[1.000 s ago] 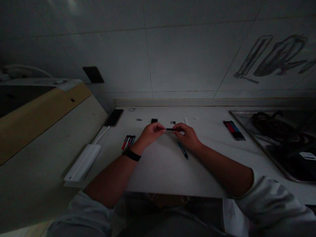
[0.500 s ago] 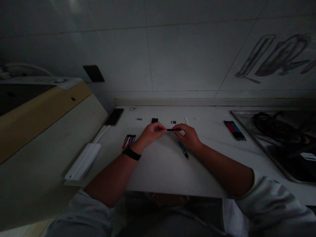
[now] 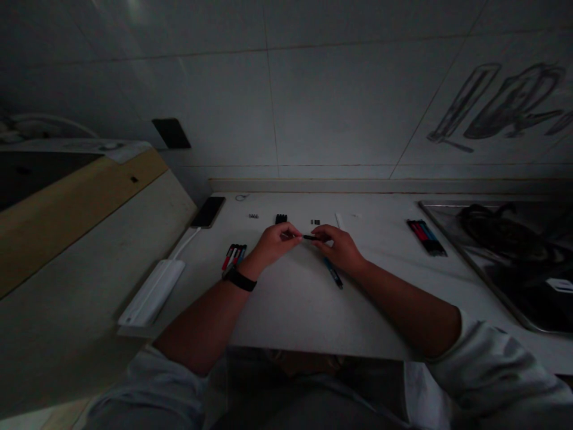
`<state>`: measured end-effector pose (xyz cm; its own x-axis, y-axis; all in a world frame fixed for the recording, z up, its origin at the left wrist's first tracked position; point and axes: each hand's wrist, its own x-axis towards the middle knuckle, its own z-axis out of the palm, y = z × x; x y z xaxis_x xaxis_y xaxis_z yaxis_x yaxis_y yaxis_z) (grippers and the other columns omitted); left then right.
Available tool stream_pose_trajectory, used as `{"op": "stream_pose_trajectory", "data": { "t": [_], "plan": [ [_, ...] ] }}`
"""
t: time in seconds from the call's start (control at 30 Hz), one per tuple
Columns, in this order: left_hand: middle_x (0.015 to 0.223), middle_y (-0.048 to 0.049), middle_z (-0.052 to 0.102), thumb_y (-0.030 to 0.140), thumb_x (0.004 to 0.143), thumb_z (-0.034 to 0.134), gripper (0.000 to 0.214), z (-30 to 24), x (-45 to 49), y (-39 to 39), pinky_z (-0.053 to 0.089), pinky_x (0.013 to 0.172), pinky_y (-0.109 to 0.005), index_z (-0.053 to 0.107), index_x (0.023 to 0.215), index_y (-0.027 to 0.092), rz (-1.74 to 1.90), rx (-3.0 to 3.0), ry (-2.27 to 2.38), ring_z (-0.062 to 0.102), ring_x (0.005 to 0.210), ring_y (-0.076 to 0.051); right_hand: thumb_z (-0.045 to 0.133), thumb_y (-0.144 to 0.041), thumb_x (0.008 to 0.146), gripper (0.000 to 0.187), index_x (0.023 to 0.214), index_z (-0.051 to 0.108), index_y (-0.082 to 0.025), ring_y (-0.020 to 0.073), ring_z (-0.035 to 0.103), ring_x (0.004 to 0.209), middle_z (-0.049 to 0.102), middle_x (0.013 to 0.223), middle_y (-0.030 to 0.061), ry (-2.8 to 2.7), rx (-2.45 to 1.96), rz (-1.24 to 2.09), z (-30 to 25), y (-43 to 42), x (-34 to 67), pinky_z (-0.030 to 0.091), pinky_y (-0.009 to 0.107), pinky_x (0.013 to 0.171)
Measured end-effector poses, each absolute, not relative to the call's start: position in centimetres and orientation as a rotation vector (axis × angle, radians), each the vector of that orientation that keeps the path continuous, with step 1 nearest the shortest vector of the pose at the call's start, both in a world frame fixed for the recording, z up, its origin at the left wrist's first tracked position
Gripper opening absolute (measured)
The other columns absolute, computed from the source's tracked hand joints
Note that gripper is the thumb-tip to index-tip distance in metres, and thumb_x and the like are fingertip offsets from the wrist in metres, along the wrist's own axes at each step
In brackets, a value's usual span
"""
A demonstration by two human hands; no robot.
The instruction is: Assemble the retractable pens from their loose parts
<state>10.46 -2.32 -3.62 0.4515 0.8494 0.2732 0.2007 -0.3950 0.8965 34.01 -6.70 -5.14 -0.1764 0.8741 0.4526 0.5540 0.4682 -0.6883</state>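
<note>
Both my hands meet over the middle of the white counter [image 3: 290, 304]. My left hand [image 3: 275, 240] pinches a thin pale part at its fingertips. My right hand [image 3: 339, 246] grips a short black pen piece [image 3: 310, 237] that points at the left fingertips; whether the two pieces touch I cannot tell. A blue and black pen [image 3: 332, 273] lies on the counter just under my right hand. A black band sits on my left wrist.
A bunch of red, black and blue pens [image 3: 233, 255] lies left of my hands, another bunch [image 3: 425, 236] far right. Small black parts [image 3: 280, 218] sit near the wall. A phone [image 3: 207, 212], a white power strip [image 3: 151, 294] and a sink [image 3: 505, 251] border the counter.
The gap between the left fingertips and the black piece has grown a little shorter and the piece tilted slightly; both hands stay in place.
</note>
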Motion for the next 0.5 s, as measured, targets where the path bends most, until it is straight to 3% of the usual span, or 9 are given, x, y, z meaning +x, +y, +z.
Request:
{"op": "stream_pose_trajectory", "data": {
  "t": [0.3, 0.5],
  "plan": [
    [0.091, -0.0033, 0.074, 0.029, 0.088, 0.076, 0.012, -3.65, 10.37, -2.34, 0.054, 0.079, -0.030, 0.074, 0.094, 0.019, 0.937, 1.936, 0.870, 0.069, 0.084, -0.016, 0.065, -0.037, 0.097, 0.016, 0.098, 0.073, -0.024, 0.0205, 0.069, 0.083, 0.074, 0.094, 0.0060, -1.925, -1.201, 0.399, -4.59, -6.79, 34.16, 0.055, 0.035, 0.077],
    [0.091, -0.0033, 0.075, 0.026, 0.088, 0.074, 0.008, -3.56, 10.36, -2.40, 0.054, 0.079, -0.030, 0.074, 0.092, 0.020, 0.935, 2.053, 0.923, 0.068, 0.084, -0.017, 0.065, -0.037, 0.095, 0.024, 0.115, 0.069, -0.026, 0.0191, 0.068, 0.080, 0.073, 0.090, 0.0036, -1.881, -1.227, 0.518, -4.73, -6.83, 33.93, 0.055, 0.034, 0.077]
  ]
}}
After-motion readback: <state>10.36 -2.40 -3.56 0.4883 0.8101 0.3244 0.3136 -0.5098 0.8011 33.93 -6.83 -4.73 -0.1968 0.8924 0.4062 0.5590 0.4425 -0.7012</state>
